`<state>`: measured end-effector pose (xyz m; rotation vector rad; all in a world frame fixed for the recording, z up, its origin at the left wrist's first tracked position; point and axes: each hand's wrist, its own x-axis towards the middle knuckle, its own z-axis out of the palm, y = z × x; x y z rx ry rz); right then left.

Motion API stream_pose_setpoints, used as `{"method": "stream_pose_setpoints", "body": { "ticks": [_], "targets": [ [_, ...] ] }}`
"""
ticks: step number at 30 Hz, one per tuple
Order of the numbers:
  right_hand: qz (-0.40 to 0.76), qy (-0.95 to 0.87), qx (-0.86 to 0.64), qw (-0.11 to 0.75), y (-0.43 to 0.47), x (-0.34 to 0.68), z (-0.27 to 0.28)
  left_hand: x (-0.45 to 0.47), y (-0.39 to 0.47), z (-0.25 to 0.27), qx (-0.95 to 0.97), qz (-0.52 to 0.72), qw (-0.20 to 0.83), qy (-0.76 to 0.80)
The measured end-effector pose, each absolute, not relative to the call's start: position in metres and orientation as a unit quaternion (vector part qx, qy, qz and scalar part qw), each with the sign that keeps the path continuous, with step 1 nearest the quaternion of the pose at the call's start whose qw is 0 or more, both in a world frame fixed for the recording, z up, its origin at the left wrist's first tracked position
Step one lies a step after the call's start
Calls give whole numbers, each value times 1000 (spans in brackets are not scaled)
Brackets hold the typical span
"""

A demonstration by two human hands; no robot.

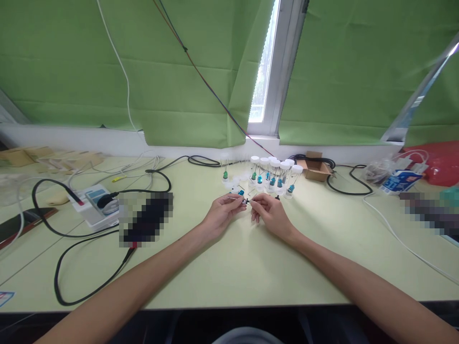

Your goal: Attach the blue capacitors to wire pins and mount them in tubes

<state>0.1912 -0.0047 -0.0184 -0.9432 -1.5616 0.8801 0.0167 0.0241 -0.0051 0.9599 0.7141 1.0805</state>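
Note:
Above the middle of the table, my left hand [222, 214] pinches a small dark and silvery part [245, 201] between thumb and fingers. A thin straight rod sticks out leftward near those fingertips. My right hand [273, 217] is closed at the other side of the same part, its fingertips close to my left ones. The part is too small to name. Just behind my left fingers shows a small blue piece [241, 192]. Beyond both hands stand several clear vials [274, 177] with white caps, blue or green pieces inside them. A thin bent rod [251, 191] lies before them.
An open cardboard box [315, 169] stands behind the vials to the right. At left are a white power strip [95, 208], a blurred-out dark device [147, 222] and looping black cables. A blue and white packet [400, 181] and a red bag [441, 162] sit far right.

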Motion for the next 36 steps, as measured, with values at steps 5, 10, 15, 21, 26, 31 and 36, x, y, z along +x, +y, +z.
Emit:
{"method": "stream_pose_setpoints", "body": {
  "ticks": [5, 10, 15, 21, 26, 31, 36],
  "targets": [
    [395, -644, -408, 513, -5, 191, -15, 16, 25, -7, 427, 480, 695, 323],
    [444, -610, -413, 511, -4, 189, -15, 18, 24, -6, 420, 479, 704, 314],
    [481, -573, -417, 516, -4, 187, -13, 20, 23, -5, 397, 495, 709, 307],
    [494, -568, -415, 511, -6, 185, -12, 20, 23, -7, 400, 491, 706, 317],
    [504, -563, -415, 506, -6, 185, -12, 19, 22, -6, 419, 460, 710, 329],
    [508, -559, -421, 503, -6, 185, -11, 19, 21, -5, 453, 436, 701, 338],
    [513, -556, -419, 502, -6, 185, -11, 21, 22, -8, 465, 428, 695, 341]
  ]
}}
